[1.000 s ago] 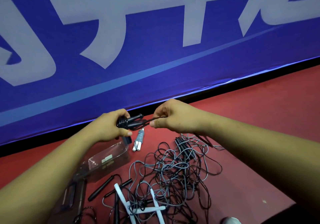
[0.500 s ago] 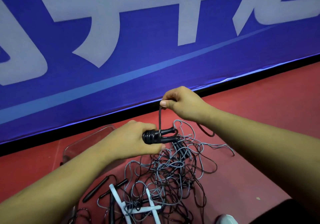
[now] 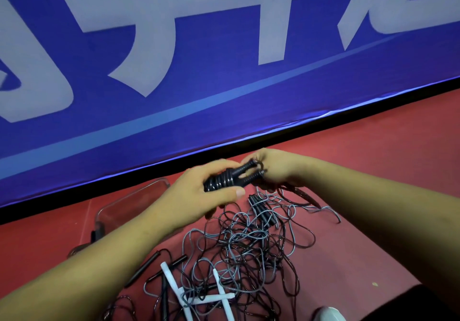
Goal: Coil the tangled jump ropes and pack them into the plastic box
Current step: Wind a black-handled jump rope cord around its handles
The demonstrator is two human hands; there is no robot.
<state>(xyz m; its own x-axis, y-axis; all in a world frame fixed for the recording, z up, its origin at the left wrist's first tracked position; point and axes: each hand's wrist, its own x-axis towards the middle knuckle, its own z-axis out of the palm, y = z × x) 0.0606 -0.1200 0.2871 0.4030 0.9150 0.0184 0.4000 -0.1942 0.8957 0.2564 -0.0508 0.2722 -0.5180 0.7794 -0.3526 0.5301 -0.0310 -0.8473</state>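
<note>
At 12 o'clock of the tangle (image 3: 249,246), my left hand (image 3: 199,196) grips the wound black jump rope (image 3: 229,180), right hand (image 3: 276,169) has dropped to pinch its end, so the wrap's nearly done.

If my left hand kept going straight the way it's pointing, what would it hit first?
Probably your right hand, holding the far end of the rope bundle that your left hand grips.
</note>
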